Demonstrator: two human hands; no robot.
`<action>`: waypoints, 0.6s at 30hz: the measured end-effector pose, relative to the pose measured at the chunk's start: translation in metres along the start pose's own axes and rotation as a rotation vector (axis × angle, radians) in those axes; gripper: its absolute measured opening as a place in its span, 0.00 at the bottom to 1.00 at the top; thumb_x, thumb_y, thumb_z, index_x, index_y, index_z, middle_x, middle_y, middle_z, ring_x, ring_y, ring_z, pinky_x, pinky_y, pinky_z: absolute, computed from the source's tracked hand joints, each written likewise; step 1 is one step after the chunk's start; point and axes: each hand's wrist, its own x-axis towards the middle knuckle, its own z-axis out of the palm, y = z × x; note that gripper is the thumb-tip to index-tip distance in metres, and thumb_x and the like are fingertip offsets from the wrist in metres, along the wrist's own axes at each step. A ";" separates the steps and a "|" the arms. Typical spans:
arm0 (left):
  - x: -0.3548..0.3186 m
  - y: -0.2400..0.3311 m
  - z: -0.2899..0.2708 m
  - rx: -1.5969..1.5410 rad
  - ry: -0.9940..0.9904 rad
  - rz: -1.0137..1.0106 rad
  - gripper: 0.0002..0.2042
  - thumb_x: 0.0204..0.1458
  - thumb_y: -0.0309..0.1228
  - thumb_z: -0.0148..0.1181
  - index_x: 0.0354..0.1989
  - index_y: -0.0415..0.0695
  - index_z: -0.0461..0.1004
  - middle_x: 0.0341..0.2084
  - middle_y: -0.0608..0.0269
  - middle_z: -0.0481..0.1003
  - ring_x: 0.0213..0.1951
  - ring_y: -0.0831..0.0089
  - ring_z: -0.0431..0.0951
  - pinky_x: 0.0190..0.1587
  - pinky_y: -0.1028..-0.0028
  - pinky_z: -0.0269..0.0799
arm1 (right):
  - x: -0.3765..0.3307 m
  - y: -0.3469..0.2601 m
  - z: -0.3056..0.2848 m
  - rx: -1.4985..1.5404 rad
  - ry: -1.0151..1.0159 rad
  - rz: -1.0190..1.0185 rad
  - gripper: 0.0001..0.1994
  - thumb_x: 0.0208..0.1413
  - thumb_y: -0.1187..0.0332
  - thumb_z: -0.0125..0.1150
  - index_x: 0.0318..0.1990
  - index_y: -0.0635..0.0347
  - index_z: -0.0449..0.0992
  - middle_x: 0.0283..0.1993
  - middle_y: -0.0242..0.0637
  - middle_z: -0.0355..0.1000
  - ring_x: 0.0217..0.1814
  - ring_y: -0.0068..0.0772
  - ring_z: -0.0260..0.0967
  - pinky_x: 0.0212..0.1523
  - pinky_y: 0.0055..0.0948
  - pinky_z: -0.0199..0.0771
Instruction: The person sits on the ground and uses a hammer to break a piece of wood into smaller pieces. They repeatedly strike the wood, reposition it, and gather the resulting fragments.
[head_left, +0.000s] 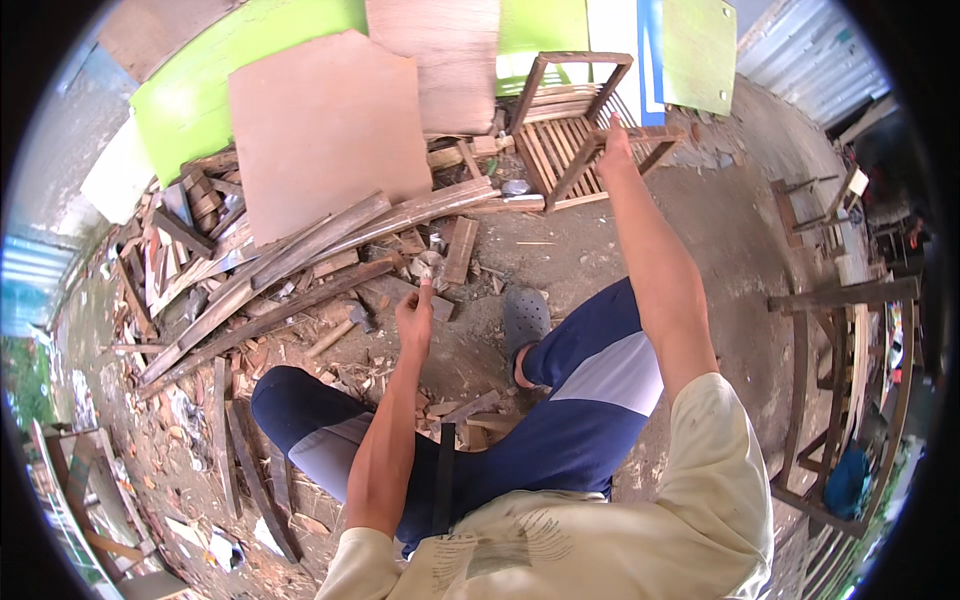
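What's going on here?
A person has both arms stretched out over a work area strewn with scrap wood. The right hand is at the slatted wooden frame, in line with its near rail; whether its grip is on it isn't clear. The left hand, thumb raised, is over the wood scraps; I can't tell if it holds anything. A hammer lies to its left, near the long planks.
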 end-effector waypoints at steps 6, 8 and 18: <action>0.005 0.015 -0.040 -0.081 0.092 0.057 0.24 0.61 0.51 0.57 0.24 0.40 0.73 0.17 0.74 0.62 0.23 0.82 0.57 0.26 0.74 0.52 | -0.043 0.008 0.029 0.019 0.147 -0.072 0.35 0.53 0.56 0.71 0.59 0.76 0.67 0.58 0.51 0.71 0.56 0.45 0.72 0.57 0.43 0.73; 0.002 0.026 -0.030 -0.128 0.077 0.079 0.23 0.61 0.50 0.57 0.25 0.42 0.73 0.17 0.75 0.61 0.22 0.83 0.57 0.26 0.75 0.51 | -0.041 -0.011 0.023 -0.146 0.207 -0.248 0.30 0.54 0.59 0.70 0.54 0.80 0.70 0.56 0.53 0.72 0.54 0.44 0.73 0.54 0.44 0.74; -0.010 0.058 -0.025 -0.256 0.035 0.108 0.19 0.62 0.46 0.59 0.30 0.41 0.76 0.18 0.75 0.64 0.22 0.85 0.58 0.26 0.78 0.52 | -0.143 -0.055 -0.006 -0.183 -0.210 -0.523 0.12 0.55 0.67 0.66 0.38 0.70 0.75 0.30 0.42 0.74 0.25 0.33 0.73 0.26 0.32 0.71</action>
